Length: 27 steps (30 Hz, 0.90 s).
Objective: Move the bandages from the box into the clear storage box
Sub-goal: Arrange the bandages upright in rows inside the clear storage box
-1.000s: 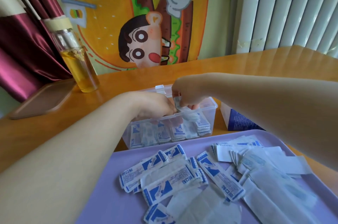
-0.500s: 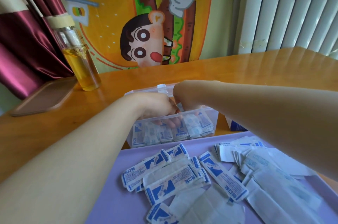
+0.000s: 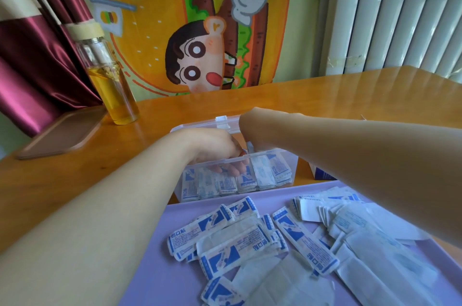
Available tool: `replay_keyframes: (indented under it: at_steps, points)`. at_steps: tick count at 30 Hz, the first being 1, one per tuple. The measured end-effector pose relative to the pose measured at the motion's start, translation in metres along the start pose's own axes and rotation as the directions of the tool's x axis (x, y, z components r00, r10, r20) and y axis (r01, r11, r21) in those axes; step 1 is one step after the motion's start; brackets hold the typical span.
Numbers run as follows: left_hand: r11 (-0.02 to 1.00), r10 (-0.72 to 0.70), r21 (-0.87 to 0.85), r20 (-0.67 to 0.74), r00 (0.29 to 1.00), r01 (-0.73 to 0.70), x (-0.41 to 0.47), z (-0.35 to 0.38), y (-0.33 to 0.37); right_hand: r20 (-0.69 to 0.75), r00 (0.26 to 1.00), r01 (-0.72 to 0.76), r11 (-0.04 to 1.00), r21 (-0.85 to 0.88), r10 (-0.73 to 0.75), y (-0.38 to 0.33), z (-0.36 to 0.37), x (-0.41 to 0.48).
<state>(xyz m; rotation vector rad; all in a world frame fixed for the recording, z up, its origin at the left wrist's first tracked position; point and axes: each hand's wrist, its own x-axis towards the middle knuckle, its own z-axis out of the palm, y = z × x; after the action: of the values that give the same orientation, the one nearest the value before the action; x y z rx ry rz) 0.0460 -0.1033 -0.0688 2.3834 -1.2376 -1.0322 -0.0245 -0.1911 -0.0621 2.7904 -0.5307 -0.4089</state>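
Dropped since a second ago: right hand, from above the rim down into clear storage box. Right fingers hidden behind wrist, grip impossible to tell. Also inside box: left hand, fingers pressed together, laid against upright bandages, seen through front wall. Roughly six wrappers standing along that wall. One purple tray nearer, loose bandages heaped, too overlapped to count. One carton half hidden, right side. Wrappers printed 创口贴, blue on white.
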Motion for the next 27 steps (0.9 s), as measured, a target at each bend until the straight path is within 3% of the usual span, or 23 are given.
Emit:
replay_keyframes:
  at_steps: [4, 8, 12, 16, 22, 27]
  points:
    - [1.000, 0.006, 0.024, 0.027, 1.000, -0.007, -0.002, 0.000, 0.004, -0.079, 0.996, -0.041, 0.994, 0.100, 0.049, 0.004, -0.003, -0.006]
    - [0.999, -0.012, 0.048, 0.019, 1.000, 0.011, -0.005, -0.001, 0.009, -0.078, 0.996, -0.041, 0.997, 0.064, 0.046, 0.011, -0.010, -0.014]
    - [1.000, 0.011, -0.013, -0.063, 0.998, -0.012, -0.004, -0.001, 0.014, 0.025, 1.000, 0.018, 0.995, -0.095, -0.016, 0.016, -0.009, -0.018]
    - [0.992, 0.029, -0.121, -0.047, 0.998, -0.035, -0.006, 0.002, 0.020, 0.131, 0.990, 0.059, 0.990, -0.126, -0.043, 0.019, -0.008, -0.019]
    - [0.982, 0.101, 0.157, 0.036, 0.994, -0.106, -0.002, 0.004, 0.025, 0.157, 0.985, 0.099, 0.982, -0.160, -0.074, 0.023, -0.005, -0.019]
    - [0.986, 0.097, 0.136, 0.034, 0.995, -0.101, 0.000, 0.004, 0.024, 0.163, 0.985, 0.090, 0.983, -0.157, -0.064, 0.024, -0.006, -0.020]
